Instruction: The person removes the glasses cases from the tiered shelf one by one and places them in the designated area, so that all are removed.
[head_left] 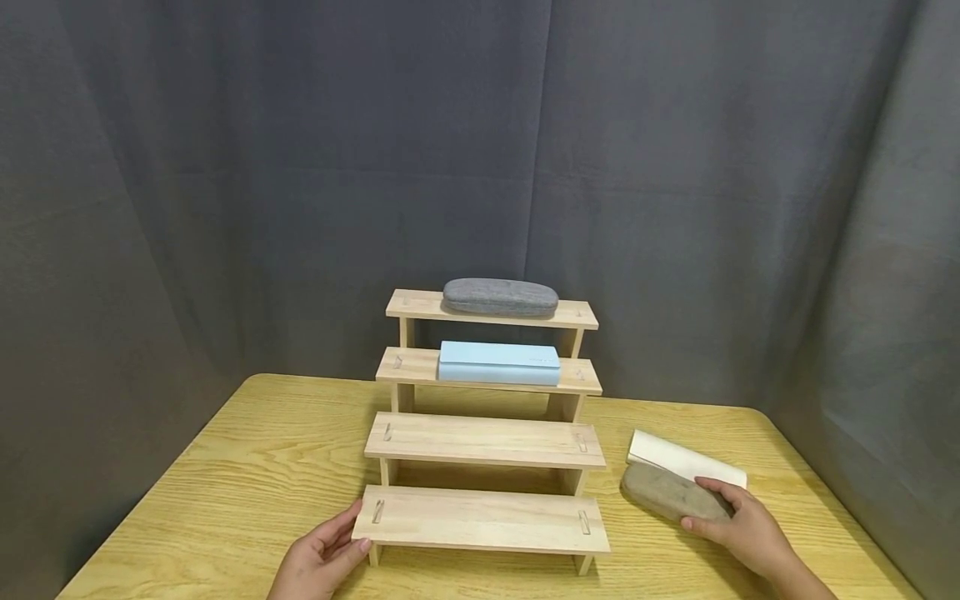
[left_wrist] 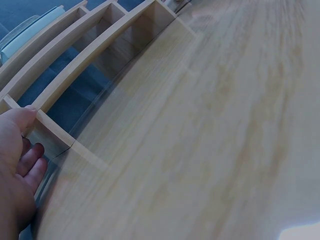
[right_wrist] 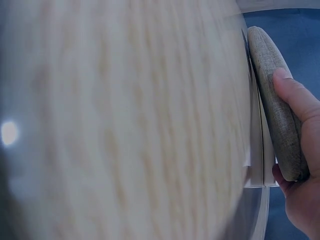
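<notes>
A four-step wooden display rack [head_left: 483,521] stands in the middle of the table. My left hand [head_left: 318,558] holds the left end of its lowest step, thumb at the front corner; the left wrist view shows the thumb [left_wrist: 22,117] on that corner and the other fingers curled below. At the right, my right hand [head_left: 750,533] grips the near end of a brownish-grey fabric glasses case [head_left: 663,490], thumb on one side and fingers on the other. This case [right_wrist: 272,100] slants close beside a cream glasses case [head_left: 690,461] on the table.
A dark grey glasses case [head_left: 500,297] lies on the rack's top step. On the step below sits a light blue case [head_left: 498,363]. The two lower steps hold nothing. Grey curtains [head_left: 300,167] hang behind and beside the wood-grain table [head_left: 225,500].
</notes>
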